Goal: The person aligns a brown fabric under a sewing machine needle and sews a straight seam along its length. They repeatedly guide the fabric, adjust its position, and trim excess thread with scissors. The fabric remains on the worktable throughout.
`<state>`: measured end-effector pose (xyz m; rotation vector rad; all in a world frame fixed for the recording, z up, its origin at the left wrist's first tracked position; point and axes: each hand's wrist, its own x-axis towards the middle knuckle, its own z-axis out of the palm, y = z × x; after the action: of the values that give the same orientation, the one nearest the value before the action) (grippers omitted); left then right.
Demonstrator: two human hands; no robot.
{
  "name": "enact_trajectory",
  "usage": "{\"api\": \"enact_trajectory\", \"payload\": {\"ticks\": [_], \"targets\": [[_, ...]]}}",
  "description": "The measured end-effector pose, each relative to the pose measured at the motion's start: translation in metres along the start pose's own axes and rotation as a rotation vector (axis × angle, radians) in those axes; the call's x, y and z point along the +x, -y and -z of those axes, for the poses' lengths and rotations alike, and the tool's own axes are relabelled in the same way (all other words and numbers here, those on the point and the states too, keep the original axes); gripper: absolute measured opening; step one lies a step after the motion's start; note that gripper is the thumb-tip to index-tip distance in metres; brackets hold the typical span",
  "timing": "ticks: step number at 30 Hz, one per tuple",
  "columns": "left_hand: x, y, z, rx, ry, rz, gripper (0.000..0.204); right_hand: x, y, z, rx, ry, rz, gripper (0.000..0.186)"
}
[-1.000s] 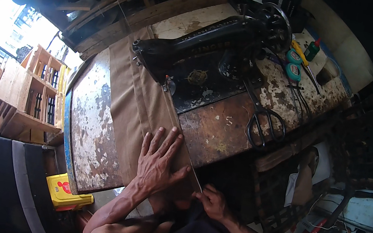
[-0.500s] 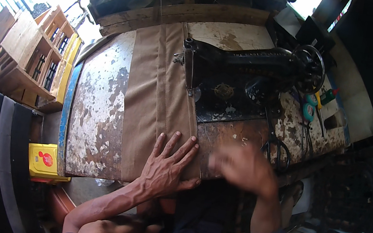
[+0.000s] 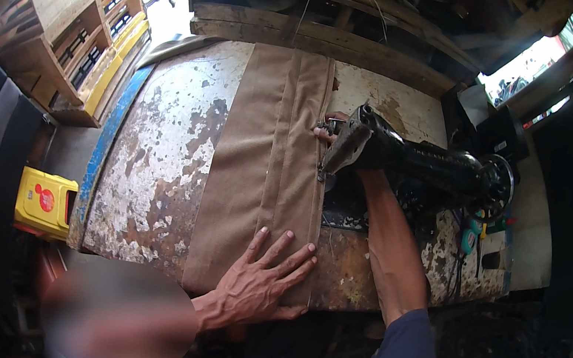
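Note:
A length of brown cloth [image 3: 245, 157] with lengthwise folds lies across the worn, paint-flaked table [image 3: 147, 157], its right edge at a black sewing machine [image 3: 439, 162]. My left hand [image 3: 263, 276] rests on the cloth's near end, fingers spread. My right forearm reaches under the machine's arm, and my right hand [image 3: 326, 127] shows only as curled fingers by the needle head at the cloth's far right edge; what they hold is hidden.
Wooden crates [image 3: 83, 42] stand at the upper left and a yellow container [image 3: 42, 208] at the lower left. Wooden boards [image 3: 324, 35] line the back. Small tools and teal round items [image 3: 470, 238] sit right of the machine.
My right hand has moved from the near edge of the cloth up behind the needle head. My left hand stays spread on the cloth. The view has turned, showing the machine more end-on.

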<state>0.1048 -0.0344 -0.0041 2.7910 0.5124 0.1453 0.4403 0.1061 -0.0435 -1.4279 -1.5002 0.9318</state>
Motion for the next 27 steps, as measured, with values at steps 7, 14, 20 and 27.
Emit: {"api": "enact_trajectory", "payload": {"ticks": [7, 14, 20, 27], "targets": [[0.002, 0.004, 0.005, -0.025, 0.046, -0.005, 0.090, 0.032, -0.078, 0.000, 0.637, 0.097, 0.182, 0.055], [0.009, 0.013, 0.010, -0.078, 0.081, 0.007, 0.092, 0.027, -0.041, -0.014, 0.344, -0.213, 0.032, 0.028], [0.019, 0.021, 0.014, -0.089, 0.105, 0.021, 0.093, 0.035, -0.010, -0.013, -0.311, -0.270, 0.117, 0.026], [0.034, 0.036, 0.014, -0.076, 0.082, 0.028, 0.092, 0.068, -0.005, -0.003, -0.410, -0.294, -0.028, 0.030]]}}
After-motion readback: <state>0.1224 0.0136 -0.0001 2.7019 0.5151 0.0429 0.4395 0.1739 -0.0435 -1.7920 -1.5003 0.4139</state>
